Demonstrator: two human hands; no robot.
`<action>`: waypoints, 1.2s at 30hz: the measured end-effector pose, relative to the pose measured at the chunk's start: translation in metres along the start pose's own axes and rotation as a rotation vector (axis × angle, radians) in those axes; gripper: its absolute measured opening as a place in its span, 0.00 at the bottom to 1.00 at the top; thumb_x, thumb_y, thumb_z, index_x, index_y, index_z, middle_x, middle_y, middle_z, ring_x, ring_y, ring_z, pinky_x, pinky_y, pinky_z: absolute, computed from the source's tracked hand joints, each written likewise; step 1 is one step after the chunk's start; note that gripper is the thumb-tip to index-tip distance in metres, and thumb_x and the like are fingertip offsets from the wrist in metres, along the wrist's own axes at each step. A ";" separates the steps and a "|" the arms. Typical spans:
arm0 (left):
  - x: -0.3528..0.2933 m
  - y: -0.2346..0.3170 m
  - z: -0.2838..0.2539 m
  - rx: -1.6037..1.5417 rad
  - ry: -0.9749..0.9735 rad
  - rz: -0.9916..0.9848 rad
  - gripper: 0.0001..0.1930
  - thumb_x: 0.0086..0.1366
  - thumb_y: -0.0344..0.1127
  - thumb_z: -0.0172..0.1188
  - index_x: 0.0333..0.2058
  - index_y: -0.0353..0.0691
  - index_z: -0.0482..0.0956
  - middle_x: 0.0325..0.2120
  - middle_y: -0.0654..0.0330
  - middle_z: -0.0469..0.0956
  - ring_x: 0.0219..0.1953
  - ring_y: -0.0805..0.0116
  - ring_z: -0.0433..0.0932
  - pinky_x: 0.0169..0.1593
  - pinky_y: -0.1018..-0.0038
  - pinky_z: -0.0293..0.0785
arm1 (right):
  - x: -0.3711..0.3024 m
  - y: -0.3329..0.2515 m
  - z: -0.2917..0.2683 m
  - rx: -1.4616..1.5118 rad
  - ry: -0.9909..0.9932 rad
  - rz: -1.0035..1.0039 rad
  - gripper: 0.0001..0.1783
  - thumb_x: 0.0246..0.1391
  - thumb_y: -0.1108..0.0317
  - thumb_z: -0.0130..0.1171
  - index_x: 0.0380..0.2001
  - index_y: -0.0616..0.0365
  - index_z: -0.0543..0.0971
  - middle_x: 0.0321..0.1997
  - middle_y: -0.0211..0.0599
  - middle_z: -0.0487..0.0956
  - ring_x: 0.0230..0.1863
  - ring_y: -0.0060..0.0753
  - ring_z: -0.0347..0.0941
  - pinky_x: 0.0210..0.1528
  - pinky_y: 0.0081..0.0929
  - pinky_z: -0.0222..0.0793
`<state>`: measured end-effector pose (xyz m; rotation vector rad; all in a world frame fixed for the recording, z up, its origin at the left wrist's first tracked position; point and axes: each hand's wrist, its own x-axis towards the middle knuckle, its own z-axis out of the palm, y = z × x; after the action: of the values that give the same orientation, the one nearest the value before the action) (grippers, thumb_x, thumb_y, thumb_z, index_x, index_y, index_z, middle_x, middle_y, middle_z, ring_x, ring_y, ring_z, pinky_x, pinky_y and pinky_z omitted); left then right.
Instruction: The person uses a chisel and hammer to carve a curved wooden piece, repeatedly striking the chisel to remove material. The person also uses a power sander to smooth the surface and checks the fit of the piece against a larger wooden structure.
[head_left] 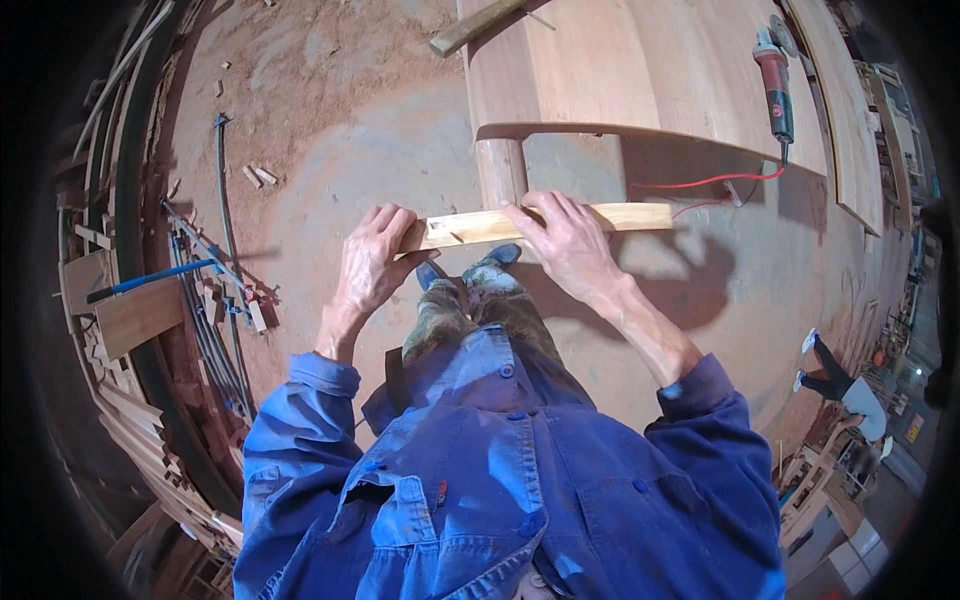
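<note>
A pale strip of wood (470, 228) lies crosswise in front of my body, held in both hands. My left hand (375, 250) is closed round its left end, which looks darker. Farther along, my right hand (568, 240) grips it with the thumb on the near face, and the strip's right end sticks out beyond it. A dark mark or split shows on the face between the hands. Just beyond the strip stands a round wooden leg (501, 172) under a wide wooden tabletop (620, 60).
An angle grinder (774, 90) lies on the tabletop, its red cord (710, 181) trailing off the edge. A wooden bar (475, 25) rests at the far corner. Metal bar clamps (205, 300) and stacked boards (140, 315) lie at left. Another person (845, 385) is at far right.
</note>
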<state>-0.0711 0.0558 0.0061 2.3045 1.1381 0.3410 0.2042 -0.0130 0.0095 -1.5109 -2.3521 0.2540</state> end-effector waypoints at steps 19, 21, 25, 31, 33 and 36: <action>-0.002 -0.010 0.031 -0.022 0.094 -0.031 0.27 0.41 0.28 0.75 0.42 0.37 0.74 0.41 0.55 0.77 0.43 0.53 0.75 0.45 0.63 0.75 | -0.103 0.121 0.075 2.122 0.828 1.365 0.26 0.57 0.45 0.50 0.53 0.48 0.73 0.60 0.44 0.69 0.64 0.54 0.60 0.68 0.65 0.49; -0.003 -0.008 0.025 -0.040 0.078 -0.069 0.27 0.41 0.27 0.75 0.42 0.37 0.74 0.42 0.55 0.77 0.44 0.53 0.75 0.47 0.63 0.74 | -0.099 0.109 0.055 2.023 0.849 1.371 0.27 0.57 0.43 0.50 0.53 0.48 0.73 0.60 0.43 0.69 0.64 0.52 0.60 0.68 0.64 0.49; 0.017 -0.023 0.030 0.010 0.153 -0.085 0.27 0.41 0.28 0.75 0.42 0.38 0.74 0.41 0.55 0.76 0.44 0.52 0.73 0.46 0.63 0.74 | -0.084 0.119 0.050 2.021 0.847 1.270 0.27 0.59 0.42 0.49 0.52 0.49 0.74 0.60 0.40 0.69 0.65 0.52 0.61 0.69 0.62 0.50; 0.054 -0.031 0.026 0.096 0.218 -0.109 0.29 0.44 0.31 0.76 0.46 0.39 0.73 0.51 0.53 0.73 0.51 0.51 0.73 0.53 0.62 0.74 | -0.029 0.150 0.048 2.058 0.875 1.260 0.32 0.63 0.46 0.44 0.62 0.57 0.62 0.66 0.50 0.61 0.69 0.54 0.54 0.70 0.64 0.46; 0.061 -0.035 0.030 0.061 0.255 -0.179 0.29 0.45 0.31 0.75 0.46 0.39 0.73 0.53 0.53 0.72 0.53 0.49 0.73 0.53 0.61 0.75 | -0.024 0.160 0.051 2.045 0.841 1.185 0.35 0.63 0.47 0.41 0.65 0.61 0.56 0.70 0.52 0.55 0.72 0.57 0.48 0.72 0.64 0.42; 0.055 -0.041 0.042 0.016 0.376 -0.288 0.44 0.46 0.41 0.76 0.60 0.42 0.63 0.61 0.49 0.62 0.61 0.48 0.65 0.60 0.57 0.70 | -0.028 0.162 0.057 2.048 0.822 1.192 0.43 0.63 0.39 0.40 0.68 0.62 0.52 0.72 0.56 0.50 0.73 0.59 0.45 0.73 0.63 0.36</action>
<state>-0.0455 0.1048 -0.0526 2.1011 1.6372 0.6738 0.3310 0.0318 -0.1013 -0.9811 0.2322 1.2991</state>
